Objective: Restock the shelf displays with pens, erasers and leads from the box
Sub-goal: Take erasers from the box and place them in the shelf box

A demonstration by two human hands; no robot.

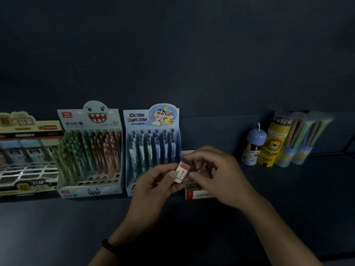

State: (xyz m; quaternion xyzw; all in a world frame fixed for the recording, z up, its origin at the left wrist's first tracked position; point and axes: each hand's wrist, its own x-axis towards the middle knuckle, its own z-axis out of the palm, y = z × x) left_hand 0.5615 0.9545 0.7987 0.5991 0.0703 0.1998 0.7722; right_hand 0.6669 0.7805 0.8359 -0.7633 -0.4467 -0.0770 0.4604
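A small white eraser in a red-and-white sleeve [182, 171] is pinched between the fingers of both hands. My left hand [153, 186] holds its lower left side; my right hand [217, 174] grips its right edge with thumb and fingers. Right behind and below the hands lies a low red-and-white eraser box [199, 194] on the dark shelf, mostly hidden by my right hand. To the left stand a Crayon Shinchan pen display [153, 143] and a monster-face pen display [90, 150], both holding upright pens.
A beige display with a grid tray [26, 160] sits at the far left. At the right stand a small blue-capped jar [253, 146], a yellow lion "COLOR" pencil tube [270, 146] and clear tubs of pencils [301, 137]. Dark shelf surface [76, 227] lies in front.
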